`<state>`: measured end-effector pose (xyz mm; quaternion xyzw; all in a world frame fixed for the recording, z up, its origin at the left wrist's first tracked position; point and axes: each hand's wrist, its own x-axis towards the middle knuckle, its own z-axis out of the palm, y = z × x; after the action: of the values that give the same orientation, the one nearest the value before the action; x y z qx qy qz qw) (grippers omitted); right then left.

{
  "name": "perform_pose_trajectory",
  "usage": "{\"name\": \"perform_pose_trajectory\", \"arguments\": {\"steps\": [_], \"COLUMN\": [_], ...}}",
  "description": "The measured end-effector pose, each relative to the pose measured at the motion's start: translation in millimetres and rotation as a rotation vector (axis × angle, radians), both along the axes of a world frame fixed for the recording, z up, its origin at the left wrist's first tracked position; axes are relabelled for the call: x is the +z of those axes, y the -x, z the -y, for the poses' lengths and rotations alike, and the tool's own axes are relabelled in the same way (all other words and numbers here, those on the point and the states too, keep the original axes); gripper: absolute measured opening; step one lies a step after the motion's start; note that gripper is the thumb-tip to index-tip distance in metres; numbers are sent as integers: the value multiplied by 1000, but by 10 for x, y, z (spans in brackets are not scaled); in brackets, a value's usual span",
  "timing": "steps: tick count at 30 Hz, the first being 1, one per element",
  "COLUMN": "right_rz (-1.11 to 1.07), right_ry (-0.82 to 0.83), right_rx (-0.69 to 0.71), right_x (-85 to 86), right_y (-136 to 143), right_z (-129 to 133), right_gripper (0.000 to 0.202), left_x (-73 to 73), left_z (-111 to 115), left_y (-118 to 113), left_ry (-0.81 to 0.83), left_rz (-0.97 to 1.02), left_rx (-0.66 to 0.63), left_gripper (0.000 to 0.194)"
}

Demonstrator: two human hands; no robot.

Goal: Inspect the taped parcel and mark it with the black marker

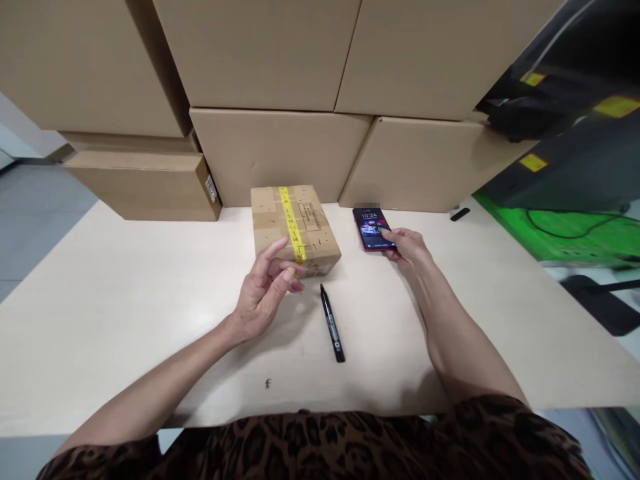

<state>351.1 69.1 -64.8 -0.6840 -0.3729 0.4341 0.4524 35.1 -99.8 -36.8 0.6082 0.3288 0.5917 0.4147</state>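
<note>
Small taped carton [295,229] mid-table, just behind left hand [263,293]; fingers loosely curled, holding nothing. Right hand [407,245] open, fingertips touching phone [373,229]. Marker [333,325] btwn arms. Carton prob light, stiff cardboard; tape slick, so grip by side walls.

Pale bench [125,313], large plain cartons [280,153] stacked along its rear edge, black marker pen [332,325] lying capped at centre, small black object [459,214] right rear, green mat [565,230] beyond.
</note>
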Motion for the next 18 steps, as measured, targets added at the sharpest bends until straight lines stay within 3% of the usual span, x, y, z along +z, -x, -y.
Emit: {"name": "perform_pose_trajectory", "arguments": {"steps": [7,11,14,18], "right_rz": [382,563,621,638], "right_ry": [-3,-100,-136,-185], "right_rx": [95,125,134,116], "right_x": [-20,-37,-56,-20], "right_y": [-179,-198,-224,-215], "right_z": [-19,-5,0,18], "right_gripper": [29,45,45,40], "left_x": [84,194,255,159], "left_z": [-65,-125,-189,-367], "left_y": [64,144,241,433], "left_ry": [-37,-69,-95,-176], "left_rz": [19,42,33,27], "left_rx": [71,231,349,516], "left_gripper": [47,46,45,48]}}
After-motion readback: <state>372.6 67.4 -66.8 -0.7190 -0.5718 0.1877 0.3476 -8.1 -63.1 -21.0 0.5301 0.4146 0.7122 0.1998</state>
